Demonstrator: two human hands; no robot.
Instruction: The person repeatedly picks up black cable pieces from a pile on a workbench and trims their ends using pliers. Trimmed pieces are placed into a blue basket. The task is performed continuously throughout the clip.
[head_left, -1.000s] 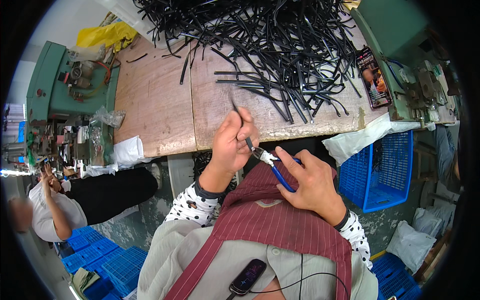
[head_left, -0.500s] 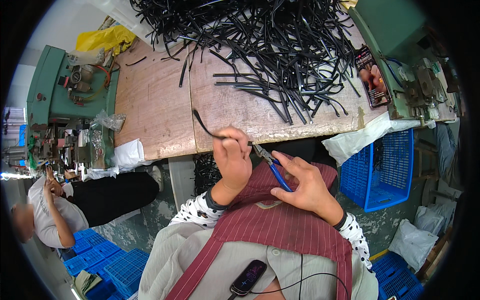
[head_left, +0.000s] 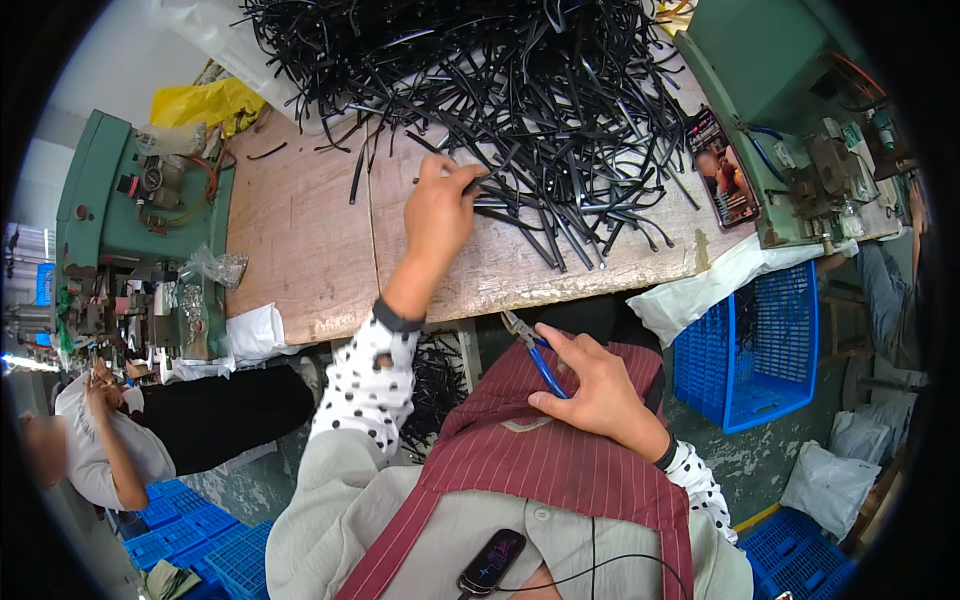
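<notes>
My left hand (head_left: pixel 438 215) reaches over the wooden table (head_left: pixel 300 230) to the near left edge of a large heap of black eyeglass temples (head_left: pixel 560 130). Its thumb and fingers close on a black temple (head_left: pixel 474 187) there, partly hidden by the hand. Held in front of the maroon apron (head_left: pixel 500 440), my right hand (head_left: pixel 600 385) grips a pair of pliers (head_left: pixel 545 368) with blue handles. Their metal jaws point up and left, just below the table's front edge, with no temple between them.
Green machines stand left (head_left: pixel 100 200) and right (head_left: pixel 770 90). A phone (head_left: pixel 722 168) lies by the right machine. Below the table are a blue crate (head_left: pixel 770 395) and more black temples (head_left: pixel 435 390). Another person (head_left: pixel 120 440) sits at the left, near stacked blue crates (head_left: pixel 190 525).
My left hand has moved up and away from the pliers to the heap. The curved temple it held at the jaws no longer shows there. My right hand still holds the pliers, nearly unmoved.
</notes>
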